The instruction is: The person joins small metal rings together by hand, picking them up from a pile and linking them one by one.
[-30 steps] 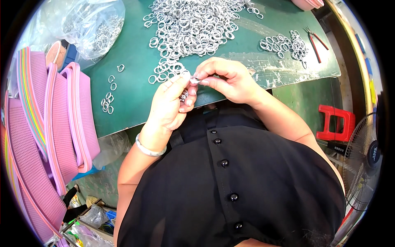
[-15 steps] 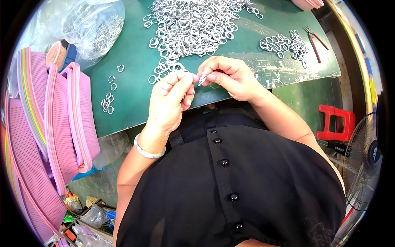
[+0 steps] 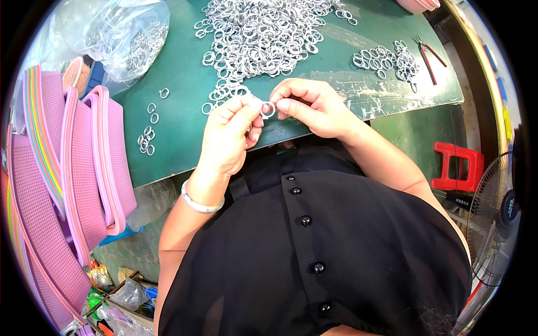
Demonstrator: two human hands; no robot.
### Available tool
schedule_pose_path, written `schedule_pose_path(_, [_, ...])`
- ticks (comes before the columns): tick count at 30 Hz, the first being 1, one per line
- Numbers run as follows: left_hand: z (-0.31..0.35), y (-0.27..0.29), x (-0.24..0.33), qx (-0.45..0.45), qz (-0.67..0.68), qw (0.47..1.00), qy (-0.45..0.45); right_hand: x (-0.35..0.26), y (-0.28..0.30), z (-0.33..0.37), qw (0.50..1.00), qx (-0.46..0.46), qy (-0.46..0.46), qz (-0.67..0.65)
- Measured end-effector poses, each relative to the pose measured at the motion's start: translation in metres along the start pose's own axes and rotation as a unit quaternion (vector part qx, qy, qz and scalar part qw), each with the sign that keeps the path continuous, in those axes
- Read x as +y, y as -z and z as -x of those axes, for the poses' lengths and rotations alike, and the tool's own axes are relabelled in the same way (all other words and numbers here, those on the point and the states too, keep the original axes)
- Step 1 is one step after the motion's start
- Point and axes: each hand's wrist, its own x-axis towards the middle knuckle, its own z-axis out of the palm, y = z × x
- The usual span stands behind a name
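Note:
A small silvery metal ring (image 3: 268, 110) is held up between my two hands at the near edge of the table. My left hand (image 3: 231, 126) pinches its left side between thumb and forefinger, the other fingers curled in. At the ring's right side, my right hand (image 3: 314, 106) has thumb and forefinger closed on the rim. Just beyond my fingers spreads a big heap of similar metal rings (image 3: 263, 42). Whatever lies inside my left palm is hidden.
Loose rings (image 3: 147, 140) lie at the table's left, a smaller ring group (image 3: 406, 63) and red-handled pliers (image 3: 430, 64) at the right. A clear bag (image 3: 131, 47) of metal parts stands far left, beside pink baskets (image 3: 81, 168). A red stool (image 3: 457, 168) and fan (image 3: 493, 218) are right.
The metal ring has turned and now shows its round opening between my fingertips. My right fingers have shifted slightly right, and both hands stay in nearly the same place.

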Motion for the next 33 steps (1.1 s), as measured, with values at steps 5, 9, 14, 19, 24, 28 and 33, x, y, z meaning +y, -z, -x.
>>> schedule_pose_path(5, [-0.003, 0.008, -0.001, -0.023, 0.142, 0.985, 0.091, 0.002, -0.002, -0.002, 0.999, 0.035, -0.027, -0.012])
schedule_pose_path(9, [-0.003, 0.011, -0.002, -0.038, 0.187, 0.974, 0.123, 0.003, -0.002, -0.002, 0.998, 0.037, -0.044, -0.007])
schedule_pose_path(14, [-0.002, 0.013, -0.002, -0.026, 0.213, 0.967, 0.14, 0.006, -0.003, -0.005, 0.998, 0.04, -0.056, 0.003])
schedule_pose_path(19, [-0.003, 0.031, -0.001, -0.111, 0.428, 0.895, 0.054, 0.015, -0.008, -0.016, 0.982, 0.088, 0.042, 0.162])
schedule_pose_path(24, [0.001, 0.036, -0.002, -0.081, 0.431, 0.898, 0.017, 0.003, -0.02, -0.027, 0.882, 0.065, 0.051, 0.464])
schedule_pose_path(28, [0.005, 0.031, 0.001, -0.032, 0.384, 0.923, -0.019, 0.002, -0.025, -0.031, 0.867, 0.051, 0.043, 0.494])
schedule_pose_path(33, [0.002, 0.037, -0.002, -0.027, 0.358, 0.933, 0.011, 0.012, -0.02, -0.03, 0.876, 0.068, 0.083, 0.47])
